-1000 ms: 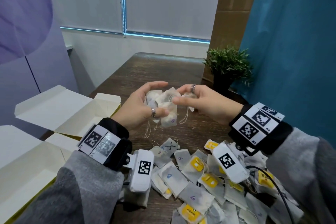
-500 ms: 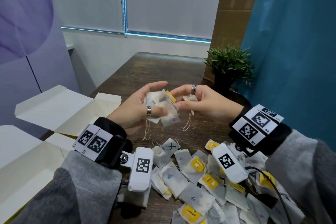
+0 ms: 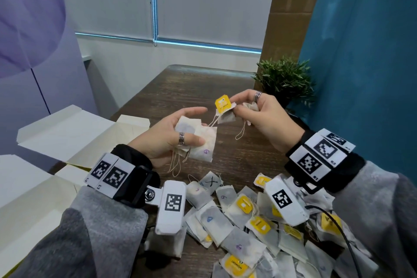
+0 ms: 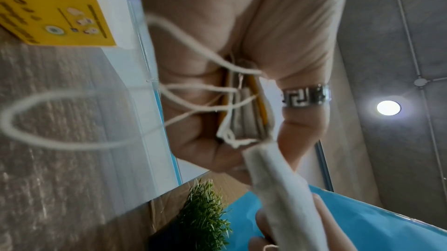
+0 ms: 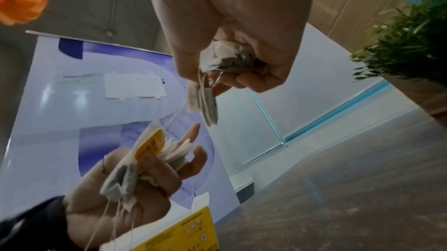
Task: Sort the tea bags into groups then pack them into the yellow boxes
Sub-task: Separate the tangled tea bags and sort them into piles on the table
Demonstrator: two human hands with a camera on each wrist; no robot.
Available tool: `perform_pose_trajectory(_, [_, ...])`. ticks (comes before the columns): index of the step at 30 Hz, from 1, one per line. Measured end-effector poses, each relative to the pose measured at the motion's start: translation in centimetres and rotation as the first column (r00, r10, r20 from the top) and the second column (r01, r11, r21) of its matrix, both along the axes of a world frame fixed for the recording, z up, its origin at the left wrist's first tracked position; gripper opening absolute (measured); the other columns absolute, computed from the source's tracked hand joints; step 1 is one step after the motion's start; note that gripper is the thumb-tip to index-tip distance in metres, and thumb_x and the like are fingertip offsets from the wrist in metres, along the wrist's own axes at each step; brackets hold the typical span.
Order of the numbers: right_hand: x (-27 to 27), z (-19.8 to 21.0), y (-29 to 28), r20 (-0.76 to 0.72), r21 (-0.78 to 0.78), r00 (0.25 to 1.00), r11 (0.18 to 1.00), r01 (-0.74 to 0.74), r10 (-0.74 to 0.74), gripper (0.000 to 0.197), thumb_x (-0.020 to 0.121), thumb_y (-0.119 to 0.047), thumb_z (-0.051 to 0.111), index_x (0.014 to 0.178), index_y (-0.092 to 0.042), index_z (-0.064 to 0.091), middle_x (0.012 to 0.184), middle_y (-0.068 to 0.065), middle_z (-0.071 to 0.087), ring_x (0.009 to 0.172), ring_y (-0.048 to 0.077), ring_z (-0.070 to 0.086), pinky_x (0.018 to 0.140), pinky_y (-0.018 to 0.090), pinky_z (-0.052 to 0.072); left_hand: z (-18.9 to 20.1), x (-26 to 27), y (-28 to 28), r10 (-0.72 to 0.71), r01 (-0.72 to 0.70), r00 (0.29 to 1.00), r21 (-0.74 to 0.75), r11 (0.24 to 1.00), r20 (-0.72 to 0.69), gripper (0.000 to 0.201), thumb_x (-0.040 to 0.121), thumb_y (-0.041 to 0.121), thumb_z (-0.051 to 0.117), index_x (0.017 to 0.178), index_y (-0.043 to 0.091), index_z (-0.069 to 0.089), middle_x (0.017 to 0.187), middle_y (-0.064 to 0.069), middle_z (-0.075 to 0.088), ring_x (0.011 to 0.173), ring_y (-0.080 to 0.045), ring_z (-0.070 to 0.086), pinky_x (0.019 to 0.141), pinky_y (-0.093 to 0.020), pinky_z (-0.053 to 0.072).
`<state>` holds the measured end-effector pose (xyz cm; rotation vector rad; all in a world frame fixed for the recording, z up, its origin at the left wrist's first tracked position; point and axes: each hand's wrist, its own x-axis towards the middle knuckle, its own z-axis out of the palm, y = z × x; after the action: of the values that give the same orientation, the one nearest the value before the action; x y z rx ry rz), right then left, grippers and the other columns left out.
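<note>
Both hands are working above the dark wood-grain table [image 3: 198,88], no contact with it. Left hand [image 3: 167,135] is sitting palm-up, thumb with a patterned metal ring pressing a fanned stack of tea bags [image 3: 198,140] against the curled fingers; bags are soft off-white filter paper, roughly square, one marked with a purple digit, thin cotton strings hanging in loops below the palm. Left wrist view is showing the stack edge-on with yellow tag edges sandwiched between the paper layers. Right hand [image 3: 264,117] is raised slightly higher, palm turned toward the left, thumb and forefinger pinching a single tea bag [image 3: 226,117] and its glossy yellow square tag [image 3: 222,104]; another crumpled bag is bunched in the remaining curled fingers, a string loop dangling beneath. The two held groups are close, a string running between them. Loose pile of tea bags [image 3: 243,228] is lying flat and overlapping on the table near edge, under the wrists, several with yellow tags, handwritten marks on some. Yellow boxes [image 3: 67,133] are sitting open at the left, matte white cardboard inside, flaps spread out. Potted green plant [image 3: 284,79] is standing at the far right by the blue partition.
</note>
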<state>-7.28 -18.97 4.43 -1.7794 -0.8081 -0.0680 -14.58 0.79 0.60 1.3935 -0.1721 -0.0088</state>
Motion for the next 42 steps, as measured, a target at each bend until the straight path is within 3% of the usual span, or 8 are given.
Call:
perform_pose_trajectory(6, [0.2,0.7,-1.0,0.120,-0.106,0.988,0.988,0.111,-0.098,0.008,0.091,-0.013,0.052,0.085,-0.019,0.053,0.058,-0.010,0.046,0.047,0.004,0.034,0.045,0.017,0.029,0.2,-0.1,0.4,0.044,-0.044,0.998,-0.009,0.999,0.033,0.062,0.067,-0.019,0.064,0.114,0.022,0.061,0.083,-0.010,0.064,0.071,-0.021,0.065,0.072,-0.043,0.055])
perform_pose_trajectory(9, [0.1,0.9,-1.5,-0.003,-0.076,0.995,0.992,0.099,-0.099,0.012,0.091,-0.007,0.049,0.086,-0.017,0.050,0.063,-0.006,0.046,0.045,0.001,0.037,0.042,0.013,0.031,0.3,-0.1,0.4,0.050,-0.050,0.998,-0.009,0.999,0.034,0.057,0.072,-0.018,0.060,0.113,0.022,0.062,0.075,-0.004,0.067,0.064,-0.015,0.064,0.061,-0.032,0.056])
perform_pose_trajectory(15, [1.4,1.3,-3.4,-0.226,-0.043,0.966,0.992,0.123,-0.129,0.029,0.092,-0.003,0.043,0.114,-0.017,0.055,0.077,0.005,0.052,0.051,0.007,0.041,0.047,0.021,0.031,0.4,0.0,0.5,0.105,-0.108,0.994,-0.099,0.989,-0.033,0.054,0.061,-0.009,0.064,0.103,0.024,0.068,0.099,-0.021,0.055,0.090,-0.034,0.043,0.077,-0.044,0.029])
perform_pose_trajectory(20, [2.2,0.7,-3.9,-0.401,-0.092,0.915,0.996,0.002,-0.040,0.016,0.093,-0.010,0.049,0.106,-0.008,0.059,0.078,0.005,0.055,0.061,0.010,0.048,0.049,0.018,0.037,0.3,0.4,0.3,0.199,-0.204,0.977,-0.071,0.976,-0.072,0.052,0.076,-0.017,0.056,0.114,0.019,0.057,0.091,-0.013,0.055,0.065,-0.019,0.061,0.064,-0.034,0.038])
perform_pose_trajectory(31, [7.0,-0.7,-8.2,-0.534,-0.351,0.769,0.920,0.176,-0.351,0.007,0.088,-0.016,0.055,0.091,-0.012,0.059,0.072,0.007,0.046,0.057,0.014,0.037,0.052,0.025,0.022,0.8,2.7,-0.3,0.171,-0.199,0.962,-0.123,0.972,-0.211,0.057,0.082,-0.016,0.050,0.132,0.012,0.043,0.112,-0.017,0.057,0.079,-0.024,0.065,0.056,-0.030,0.054])
perform_pose_trajectory(36, [10.1,-1.7,-10.3,-0.431,-0.546,0.771,0.816,0.192,-0.469,0.006,0.088,-0.016,0.056,0.085,-0.011,0.057,0.063,0.009,0.044,0.052,0.018,0.038,0.045,0.023,0.030,1.7,6.3,-1.4,0.152,-0.128,0.952,0.103,0.986,-0.267,0.063,0.080,-0.011,0.059,0.136,0.009,0.039,0.103,-0.011,0.059,0.071,-0.021,0.067,0.048,-0.028,0.054])
perform_pose_trajectory(40, [12.5,-2.9,-11.7,-0.205,-0.740,0.836,0.640,0.208,-0.508,0.007,0.086,-0.017,0.063,0.080,-0.014,0.064,0.058,0.003,0.053,0.052,0.015,0.046,0.047,0.023,0.038,0.7,9.9,-1.2,0.412,-0.272,0.888,0.490,0.828,-0.204,0.060,0.075,-0.004,0.070,0.127,0.017,0.051,0.126,-0.013,0.056,0.110,-0.032,0.058,0.087,-0.042,0.053])
perform_pose_trajectory(42, [13.6,-3.5,-12.2,-0.111,-0.765,0.832,0.581,0.278,-0.544,0.012,0.084,-0.017,0.066,0.073,-0.013,0.064,0.056,0.001,0.055,0.053,0.013,0.048,0.051,0.022,0.039,-0.2,11.3,-0.7,0.467,-0.284,0.858,0.561,0.778,-0.214,0.059,0.074,-0.006,0.071,0.125,0.015,0.053,0.126,-0.012,0.057,0.113,-0.031,0.057,0.090,-0.044,0.050])
